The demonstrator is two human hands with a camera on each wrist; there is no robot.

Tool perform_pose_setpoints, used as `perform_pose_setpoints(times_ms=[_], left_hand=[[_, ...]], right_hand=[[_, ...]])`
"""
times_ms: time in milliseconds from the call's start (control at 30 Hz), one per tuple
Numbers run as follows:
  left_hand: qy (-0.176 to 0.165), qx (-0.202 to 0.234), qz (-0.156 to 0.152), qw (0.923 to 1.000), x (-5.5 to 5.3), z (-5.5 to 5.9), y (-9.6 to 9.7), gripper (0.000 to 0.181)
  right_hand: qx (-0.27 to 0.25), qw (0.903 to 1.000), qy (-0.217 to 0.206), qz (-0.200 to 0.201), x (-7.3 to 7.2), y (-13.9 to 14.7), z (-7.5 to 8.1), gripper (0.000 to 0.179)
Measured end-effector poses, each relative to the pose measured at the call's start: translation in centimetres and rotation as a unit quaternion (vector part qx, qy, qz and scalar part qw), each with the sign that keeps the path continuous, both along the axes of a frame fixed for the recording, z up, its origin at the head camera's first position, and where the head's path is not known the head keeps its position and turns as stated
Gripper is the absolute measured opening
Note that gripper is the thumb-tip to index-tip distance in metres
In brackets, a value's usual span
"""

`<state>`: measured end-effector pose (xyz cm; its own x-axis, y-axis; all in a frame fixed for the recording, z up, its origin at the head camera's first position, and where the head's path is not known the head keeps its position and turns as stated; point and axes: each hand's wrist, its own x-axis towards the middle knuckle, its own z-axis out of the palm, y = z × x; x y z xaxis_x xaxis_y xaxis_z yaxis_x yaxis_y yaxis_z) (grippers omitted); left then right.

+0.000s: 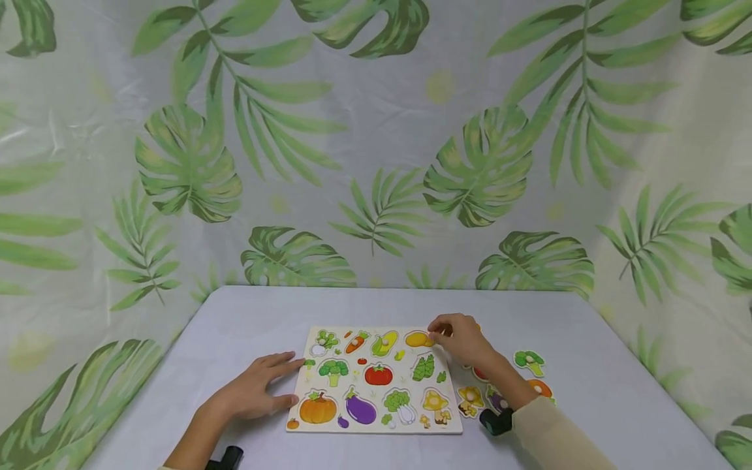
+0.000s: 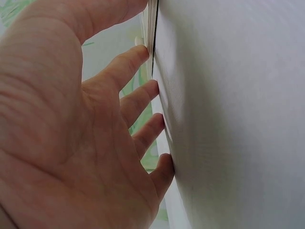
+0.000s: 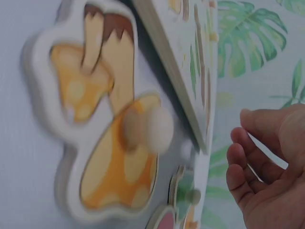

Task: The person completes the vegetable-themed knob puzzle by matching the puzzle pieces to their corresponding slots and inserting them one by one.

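A vegetable puzzle board (image 1: 346,372) lies flat on the table, printed with a tomato, a pumpkin, an eggplant and other vegetables. My left hand (image 1: 261,385) rests at its left edge with fingers spread; in the left wrist view, fingertips (image 2: 138,52) touch the board's edge and the tabletop. My right hand (image 1: 464,339) is over the board's far right corner, beside the yellow potato (image 1: 417,339). In the right wrist view its fingers (image 3: 240,157) are loosely bent with nothing visible between them. A mushroom piece (image 3: 119,167) with a round knob lies close to that camera.
Loose puzzle pieces lie right of the board, including a broccoli piece (image 1: 530,361), the mushroom piece (image 1: 470,399) and an orange-topped piece (image 1: 540,388); my right forearm partly covers others. A leaf-patterned curtain (image 1: 376,143) hangs behind the white table (image 1: 264,307).
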<state>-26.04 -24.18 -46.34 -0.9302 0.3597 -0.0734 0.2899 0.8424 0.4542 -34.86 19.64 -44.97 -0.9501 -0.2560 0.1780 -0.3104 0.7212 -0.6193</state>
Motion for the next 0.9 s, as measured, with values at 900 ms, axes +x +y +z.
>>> perform_pose_setpoints(times_ms=[900], left_hand=[[-0.003, 0.007, -0.004, 1.0000, -0.1, -0.2, -0.2, 0.072]], right_hand=[[0.035, 0.9958, -0.026, -0.081, -1.4, 7.6, -0.5, 0.017]])
